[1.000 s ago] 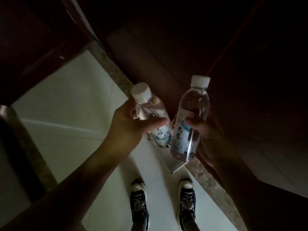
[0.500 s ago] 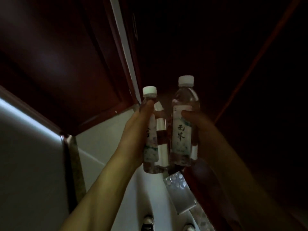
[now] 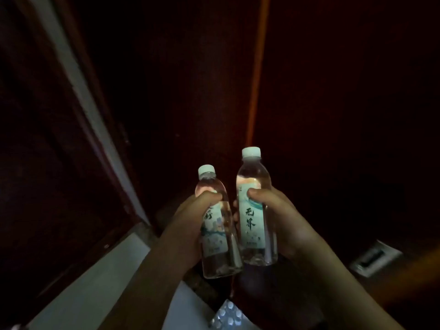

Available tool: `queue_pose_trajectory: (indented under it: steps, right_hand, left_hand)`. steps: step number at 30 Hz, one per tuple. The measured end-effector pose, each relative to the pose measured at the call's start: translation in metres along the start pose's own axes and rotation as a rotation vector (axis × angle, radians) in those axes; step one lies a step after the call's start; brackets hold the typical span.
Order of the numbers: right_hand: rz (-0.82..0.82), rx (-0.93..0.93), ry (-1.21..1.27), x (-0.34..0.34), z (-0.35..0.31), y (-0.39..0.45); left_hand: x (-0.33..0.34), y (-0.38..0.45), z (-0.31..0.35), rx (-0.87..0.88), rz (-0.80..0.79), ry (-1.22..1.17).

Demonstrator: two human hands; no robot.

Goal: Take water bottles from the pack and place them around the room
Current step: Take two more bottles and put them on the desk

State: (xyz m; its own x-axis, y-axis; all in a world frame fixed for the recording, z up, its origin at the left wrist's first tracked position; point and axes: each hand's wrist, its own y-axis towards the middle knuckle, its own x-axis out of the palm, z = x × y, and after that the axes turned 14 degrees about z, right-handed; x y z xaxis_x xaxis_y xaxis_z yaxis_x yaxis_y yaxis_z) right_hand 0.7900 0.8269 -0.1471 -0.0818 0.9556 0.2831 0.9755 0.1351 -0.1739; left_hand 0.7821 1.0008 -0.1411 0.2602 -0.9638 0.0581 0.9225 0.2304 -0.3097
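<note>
Low in the middle of the view, I see both hands raised in front of a dark wooden door (image 3: 190, 91). Left hand (image 3: 190, 225) wrapped around one water bottle (image 3: 217, 234), thumb across its upper body, fingers closed behind. Right hand (image 3: 283, 222) wrapped the same way around a second water bottle (image 3: 254, 210), thumb pressed on the label. Both bottles upright with a slight lean, white caps on, clear water inside, pale green labels with dark characters. The right bottle stands a little higher; their lower bodies look to be touching or just beside each other. Very dim light. A pale strip of door frame (image 3: 95, 129) runs diagonally at left. Pale floor tile (image 3: 100, 277) at lower left. At the bottom edge, the pack (image 3: 227, 315) of bottles shows as a cluster of white caps, below the hands.
</note>
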Motion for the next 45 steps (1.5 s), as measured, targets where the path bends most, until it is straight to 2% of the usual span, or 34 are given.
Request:
queue_pose_trajectory:
  steps: [2, 5, 7, 10, 17, 21, 26, 31, 38, 45]
  right_hand:
    - [0.118, -0.025, 0.030, -0.020, -0.008, -0.020]
    - [0.311, -0.058, 0.115, -0.060, -0.017, -0.063]
    - [0.441, -0.088, 0.176, -0.093, -0.025, -0.105]
    - [0.648, -0.174, 0.236, -0.144, -0.037, -0.184]
    - [1.070, -0.447, 0.358, -0.231, -0.048, -0.417]
    - [1.338, -0.518, 0.344, -0.267, -0.043, -0.550]
    - [1.607, -0.611, 0.317, -0.294, -0.037, -0.686]
    - [1.752, -0.629, 0.231, -0.324, -0.038, -0.774]
    - [1.872, -0.649, 0.193, -0.416, -0.037, -0.840]
    - [2.067, -0.707, 0.231, -0.514, -0.060, -0.894]
  left_hand:
    - [0.019, -0.002, -0.003, -0.101, -0.129, 0.063]
    - [0.068, -0.043, 0.004, -0.120, -0.334, -0.117]
    - [0.103, -0.069, 0.003, -0.101, -0.452, -0.129]
    - [0.165, -0.122, -0.006, -0.173, -0.655, -0.108]
    - [0.297, -0.302, -0.058, -0.206, -1.179, 0.024]
    - [0.358, -0.426, -0.089, -0.181, -1.448, 0.103]
    - [0.411, -0.560, -0.128, -0.164, -1.646, 0.172]
    - [0.462, -0.644, -0.151, -0.112, -1.788, 0.175]
    - [0.574, -0.720, -0.191, -0.095, -1.899, 0.166]
    - [0.695, -0.806, -0.226, -0.138, -2.153, 0.123]
